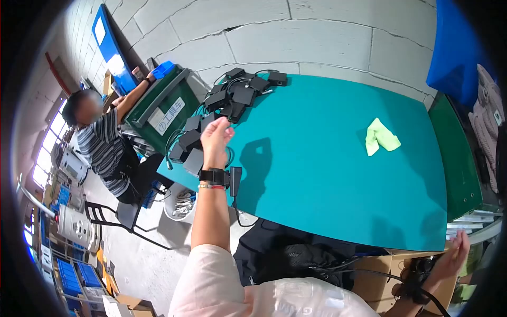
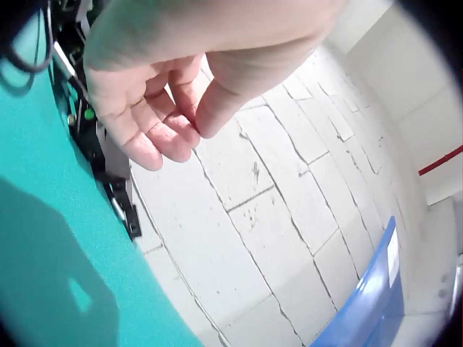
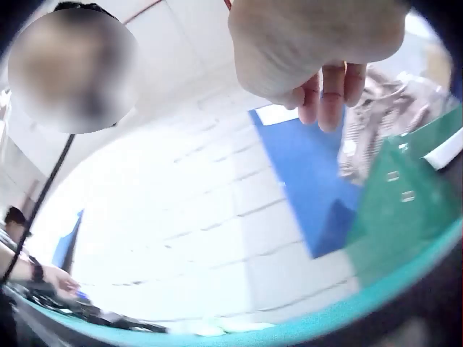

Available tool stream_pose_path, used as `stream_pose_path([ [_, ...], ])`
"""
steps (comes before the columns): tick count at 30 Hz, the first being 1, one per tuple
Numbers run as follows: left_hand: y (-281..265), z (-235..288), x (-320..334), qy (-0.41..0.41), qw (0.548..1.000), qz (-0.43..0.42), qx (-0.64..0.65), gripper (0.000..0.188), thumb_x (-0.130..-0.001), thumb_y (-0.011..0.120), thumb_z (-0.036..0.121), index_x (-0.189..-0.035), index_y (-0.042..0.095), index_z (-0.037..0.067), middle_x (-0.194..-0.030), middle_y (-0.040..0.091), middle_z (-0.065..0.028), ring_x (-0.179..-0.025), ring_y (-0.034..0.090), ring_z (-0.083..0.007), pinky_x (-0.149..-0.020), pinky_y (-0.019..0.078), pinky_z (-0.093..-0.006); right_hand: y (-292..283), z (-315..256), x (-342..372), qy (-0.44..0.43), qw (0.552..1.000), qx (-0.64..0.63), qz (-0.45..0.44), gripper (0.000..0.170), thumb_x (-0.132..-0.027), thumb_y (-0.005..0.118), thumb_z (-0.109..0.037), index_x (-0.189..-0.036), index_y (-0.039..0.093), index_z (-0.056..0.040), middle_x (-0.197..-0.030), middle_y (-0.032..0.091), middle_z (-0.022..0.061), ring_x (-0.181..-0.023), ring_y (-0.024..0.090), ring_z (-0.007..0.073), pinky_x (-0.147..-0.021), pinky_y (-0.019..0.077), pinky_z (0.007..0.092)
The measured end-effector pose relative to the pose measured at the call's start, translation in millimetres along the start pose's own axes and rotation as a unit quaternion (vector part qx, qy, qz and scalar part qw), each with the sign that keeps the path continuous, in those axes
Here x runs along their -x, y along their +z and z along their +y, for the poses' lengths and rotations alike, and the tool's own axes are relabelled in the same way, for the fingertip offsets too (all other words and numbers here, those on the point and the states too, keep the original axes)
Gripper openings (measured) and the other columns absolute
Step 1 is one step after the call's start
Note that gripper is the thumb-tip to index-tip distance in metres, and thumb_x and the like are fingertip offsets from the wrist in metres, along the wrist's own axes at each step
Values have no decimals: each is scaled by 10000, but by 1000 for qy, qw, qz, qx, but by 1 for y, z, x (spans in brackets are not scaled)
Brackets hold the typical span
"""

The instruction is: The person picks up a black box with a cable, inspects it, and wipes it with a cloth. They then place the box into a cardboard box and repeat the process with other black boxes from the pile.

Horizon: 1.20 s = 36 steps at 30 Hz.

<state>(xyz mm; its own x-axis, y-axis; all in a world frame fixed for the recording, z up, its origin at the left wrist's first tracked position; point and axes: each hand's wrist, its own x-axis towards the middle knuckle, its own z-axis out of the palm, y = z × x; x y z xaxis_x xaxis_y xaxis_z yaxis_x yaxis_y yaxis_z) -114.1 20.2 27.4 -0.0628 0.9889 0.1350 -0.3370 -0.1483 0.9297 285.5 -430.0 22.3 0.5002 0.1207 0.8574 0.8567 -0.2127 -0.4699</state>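
Observation:
My left hand is raised over the left part of the teal table, with nothing in it. Its fingers bend loosely toward the thumb in the left wrist view. In the head view it overlaps the near side of a heap of small black boxes with thin cables. My right hand is at the lower right, beyond the table's front corner. Its loosely bent fingers hold nothing in the right wrist view. A crumpled yellow-green cloth lies on the right half of the table.
Another person sits at the left, one arm reaching to a blue bin on a green tool case. A white bucket of silvery pieces stands below the table's left edge. A cardboard box and black cables are in front.

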Motion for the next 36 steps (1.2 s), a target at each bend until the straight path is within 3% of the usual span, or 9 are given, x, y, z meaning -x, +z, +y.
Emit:
stream_pose_path([
  [5, -68, 25, 1, 213, 948, 105, -210, 309, -787, 671, 167, -1010, 596, -32, -958, 628, -101, -879, 594, -170, -783, 461, -267, 110, -135, -58, -205, 934, -197, -215, 151, -779, 545, 73, -904, 607, 15, -822, 622, 143, -708, 603, 226, -595, 479, 277],
  [12, -125, 8, 25, -3, 930, 166, -329, 805, -598, 829, 177, -1219, 415, -123, -997, 586, -143, -869, 563, -166, -746, 436, -258, 257, -143, -22, 140, 747, -465, -454, 155, -863, 504, -50, -969, 601, 9, -796, 626, 83, -681, 605, 124, -552, 509, 241],
  [14, -130, 4, 24, 2, 936, 83, -342, 587, -620, 805, 242, -1068, 556, -45, -896, 621, -88, -788, 563, -140, -702, 434, -252, 275, -119, 0, 215, 709, -501, -446, 160, -864, 507, -61, -977, 590, 16, -793, 623, 105, -650, 599, 126, -526, 503, 247],
  [25, -116, 13, 14, 8, 946, 82, -312, 482, -628, 786, 65, -1009, 517, -58, -860, 604, -74, -712, 582, -139, -610, 456, -247, 274, -100, 19, 261, 707, -419, -506, 166, -856, 510, -86, -968, 591, 6, -757, 634, 79, -534, 587, 115, -460, 422, 235],
  [27, -93, 14, 15, 3, 990, 22, -136, 356, -678, 754, 102, -942, 564, -44, -862, 594, -45, -737, 573, -129, -617, 436, -233, 274, -100, 19, 259, 711, -409, -510, 164, -854, 513, -86, -966, 592, 4, -757, 635, 79, -530, 587, 116, -459, 419, 236],
  [29, -68, 13, 26, 326, 830, -192, -409, 318, -810, 628, 91, -1118, 559, 49, -979, 607, -35, -862, 564, -135, -783, 426, -270, 273, -101, 19, 262, 702, -421, -511, 166, -839, 527, -84, -932, 577, 44, -745, 623, 98, -506, 583, 136, -427, 428, 248],
  [30, -36, 16, 27, 97, 975, -153, -132, 287, -829, 625, 115, -1102, 565, 52, -960, 607, -45, -849, 554, -140, -781, 427, -270, 274, -100, 18, 260, 704, -421, -510, 166, -839, 527, -84, -932, 577, 44, -745, 623, 98, -506, 583, 136, -427, 428, 248],
  [31, 1, 19, 27, -147, 971, -92, 164, 259, -848, 622, 139, -1087, 571, 54, -940, 606, -54, -837, 543, -145, -779, 428, -269, 275, -100, 19, 277, 683, -445, -508, 179, -841, 540, -100, -946, 571, 41, -751, 622, 92, -514, 585, 135, -439, 432, 246],
  [36, 127, -10, 54, -336, 863, -171, 335, 270, -796, 689, 210, -958, 572, 28, -931, 575, -85, -818, 531, -159, -761, 469, -298, 275, -97, 19, 311, 615, -483, -540, 317, -856, 579, -178, -1099, 519, 17, -883, 622, 82, -672, 613, 135, -575, 464, 237],
])
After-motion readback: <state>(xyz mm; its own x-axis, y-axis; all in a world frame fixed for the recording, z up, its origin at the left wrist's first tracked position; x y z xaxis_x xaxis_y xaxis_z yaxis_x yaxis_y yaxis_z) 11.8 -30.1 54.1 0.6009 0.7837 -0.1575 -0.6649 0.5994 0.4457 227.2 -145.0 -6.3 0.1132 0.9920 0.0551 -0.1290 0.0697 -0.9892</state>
